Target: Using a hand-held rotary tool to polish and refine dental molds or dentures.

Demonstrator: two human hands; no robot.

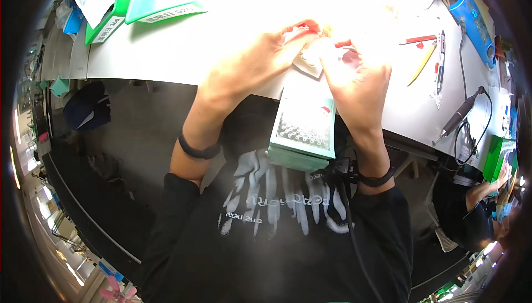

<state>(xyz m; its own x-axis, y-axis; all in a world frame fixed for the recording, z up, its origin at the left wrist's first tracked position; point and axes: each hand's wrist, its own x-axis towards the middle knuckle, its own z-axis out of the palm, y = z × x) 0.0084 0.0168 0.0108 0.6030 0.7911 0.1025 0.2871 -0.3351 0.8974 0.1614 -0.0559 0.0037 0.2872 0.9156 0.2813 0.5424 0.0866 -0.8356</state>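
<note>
My left hand (271, 56) and my right hand (357, 76) meet over the table's front edge under a very bright light. Both have their fingers closed in a pinch around something small and yellowish (327, 29), too washed out by glare to make out. Just below the fingertips is an off-white, block-like piece (309, 63); whether a hand touches it I cannot tell. Under my right wrist, a pale green box (302, 162) with a perforated top juts out from the table edge toward my chest. A small red bit lies on that top.
Green labelled trays (166, 15) stand at the far left. On the right lie a red pencil (418, 40), a yellow pointed tool (422, 65), a pen (441, 62) and a corded rotary handpiece (459, 117). Behind them sits a blue device (471, 20). Another person (468, 214) works at the right.
</note>
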